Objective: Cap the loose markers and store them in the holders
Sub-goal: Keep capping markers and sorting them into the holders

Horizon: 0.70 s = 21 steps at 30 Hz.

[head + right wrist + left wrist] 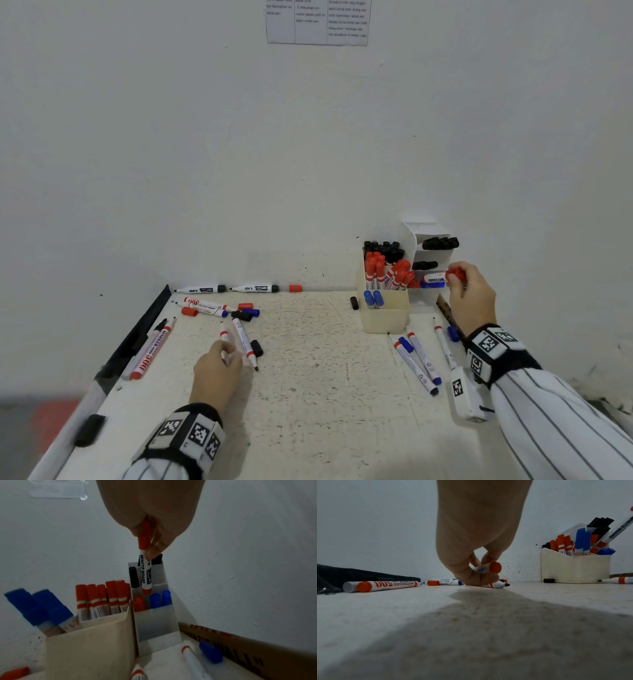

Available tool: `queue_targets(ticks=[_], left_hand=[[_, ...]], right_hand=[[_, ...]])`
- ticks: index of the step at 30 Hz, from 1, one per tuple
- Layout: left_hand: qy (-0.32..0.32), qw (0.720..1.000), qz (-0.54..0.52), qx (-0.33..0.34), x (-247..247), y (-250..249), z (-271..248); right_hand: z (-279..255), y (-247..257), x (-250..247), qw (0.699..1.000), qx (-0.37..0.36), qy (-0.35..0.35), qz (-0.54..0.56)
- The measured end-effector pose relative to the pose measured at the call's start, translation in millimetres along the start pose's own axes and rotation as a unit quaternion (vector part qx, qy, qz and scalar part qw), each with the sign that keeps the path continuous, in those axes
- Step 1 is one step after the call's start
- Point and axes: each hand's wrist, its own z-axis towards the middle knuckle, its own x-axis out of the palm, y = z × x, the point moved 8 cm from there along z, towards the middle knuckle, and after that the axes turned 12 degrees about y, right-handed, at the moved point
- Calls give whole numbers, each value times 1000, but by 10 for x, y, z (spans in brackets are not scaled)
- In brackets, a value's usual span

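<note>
Hands at two stations. The right hand [470, 287] pinches a capped red whiteboard marker [145, 566] by its cap, tail end poised over the lowest pocket of the white tiered holder [155, 620], far right on the counter [308, 394]. That pocket already holds one red and two blue markers, so the tail could catch on their caps or on the pocket rim and the marker tip out. Because the grip is on the cap alone, a loosely seated cap might also pull off.

The left hand [216, 373], near left, has its fingers closed round a thin red-banded marker [488, 568], lifted just off the counter; its tip appears bare and could smear the skin or the counter. A black-tipped uncapped marker [245, 344] lies just beside and may be knocked rolling.

Counts, head view: two holders, the tiered one and a cream box [385, 317]; roughly twelve markers loose on the counter; about nine loose caps. Stored markers overlap too much to count exactly.
</note>
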Motion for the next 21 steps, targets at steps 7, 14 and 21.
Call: queue_targets(ticks=[7,14,21], left_hand=[[-8,999,-47,26,-10,-58,8],[-11,996,-77,30,-11,-58,12],[-11,996,-81,35,0,-36,22]], right_hand=[[41,-213,273,998,48,48,-7],[213,-347,578,986,108,111,-63],[204,-412,636,986,147,55,-63]])
